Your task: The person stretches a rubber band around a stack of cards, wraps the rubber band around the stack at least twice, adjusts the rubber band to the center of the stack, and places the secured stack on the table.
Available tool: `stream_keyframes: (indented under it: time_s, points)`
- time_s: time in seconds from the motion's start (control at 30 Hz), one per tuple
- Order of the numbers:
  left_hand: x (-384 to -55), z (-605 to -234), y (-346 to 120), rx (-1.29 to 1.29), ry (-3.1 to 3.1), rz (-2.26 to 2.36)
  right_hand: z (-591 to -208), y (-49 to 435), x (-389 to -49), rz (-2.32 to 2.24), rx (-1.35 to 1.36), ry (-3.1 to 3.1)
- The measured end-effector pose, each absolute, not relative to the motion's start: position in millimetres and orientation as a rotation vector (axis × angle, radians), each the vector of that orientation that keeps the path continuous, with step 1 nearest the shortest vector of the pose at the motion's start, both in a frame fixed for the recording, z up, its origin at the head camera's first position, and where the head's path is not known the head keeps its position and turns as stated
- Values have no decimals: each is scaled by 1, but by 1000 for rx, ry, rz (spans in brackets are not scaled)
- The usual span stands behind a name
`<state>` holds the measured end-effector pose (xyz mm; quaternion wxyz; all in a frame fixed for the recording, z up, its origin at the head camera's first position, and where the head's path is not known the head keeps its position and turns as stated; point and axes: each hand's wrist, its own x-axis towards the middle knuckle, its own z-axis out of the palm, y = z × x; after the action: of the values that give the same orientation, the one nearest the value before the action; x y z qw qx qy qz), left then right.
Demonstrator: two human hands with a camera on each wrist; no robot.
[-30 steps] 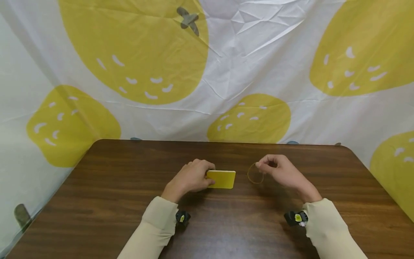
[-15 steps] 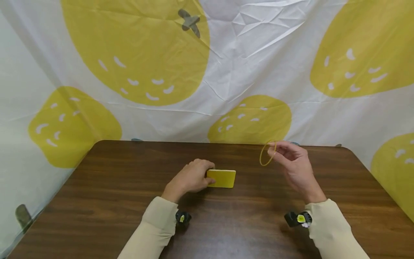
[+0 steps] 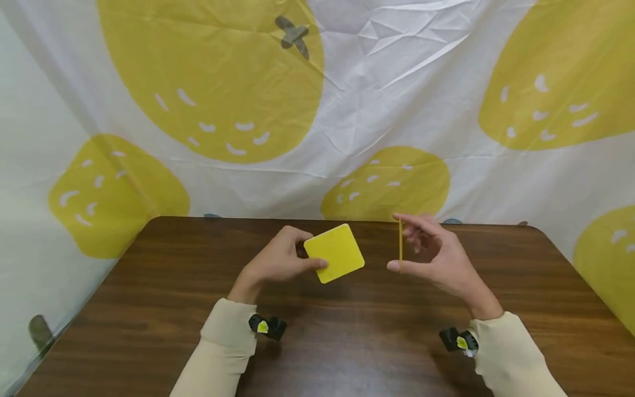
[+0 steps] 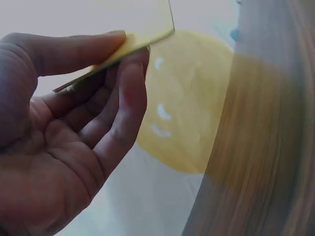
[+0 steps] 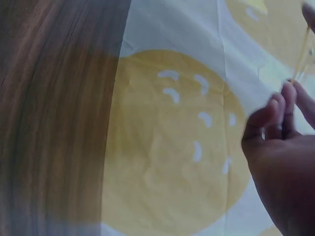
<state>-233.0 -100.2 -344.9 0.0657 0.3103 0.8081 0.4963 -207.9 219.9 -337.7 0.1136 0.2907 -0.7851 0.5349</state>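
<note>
My left hand (image 3: 278, 256) pinches a square yellow card (image 3: 342, 251) with rounded corners, its broad face turned toward the head camera. In the left wrist view, the thumb presses on top of the yellow card (image 4: 142, 19) and the fingers support it from below. To the right, my right hand (image 3: 441, 248) has a thin yellow rubber band (image 3: 401, 242) stretched upright between its spread thumb and index finger. The right wrist view catches the rubber band (image 5: 303, 49) at its edge, with the other fingers partly bent. A gap separates card and band.
Both hands are above a dark brown wooden table (image 3: 347, 342). Behind its far edge hangs a white cloth (image 3: 268, 187) with large yellow fruit shapes. A small black camera (image 3: 275, 328) is strapped to the left wrist, another black camera (image 3: 448, 339) to the right.
My left hand has raised the card and tilted it face-up to view. My right hand first lifted the slack rubber band, then spread thumb and index finger, stretching it.
</note>
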Motion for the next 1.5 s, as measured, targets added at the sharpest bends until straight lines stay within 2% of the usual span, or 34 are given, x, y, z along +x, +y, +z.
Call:
stream_keyframes:
  time_s: [0.17, 0.43, 0.67, 0.9, 1.07, 1.27, 1.5]
  points:
    - [-234, -345, -103, 834, 2122, 1674, -335, 208, -202, 1302, 948, -2555]
    - [-231, -344, -100, 652, 1836, 1697, -337, 192, -201, 1261, 1075, -2645]
    - [-228, -343, -94, 711, 1776, 1623, -341, 185, -198, 1287, 1108, -2647]
    - [-227, -339, -87, 877, 1821, 1512, -344, 181, -196, 1311, 1196, -2616]
    - [-224, -334, -86, 912, 1885, 1582, -344, 180, -195, 1359, 1159, -2686]
    - [-223, -329, -92, 714, 1852, 1834, -341, 183, -194, 1363, 1164, -2783]
    - [-228, -327, -108, 443, 1805, 2027, -338, 184, -195, 1371, 1502, -2762]
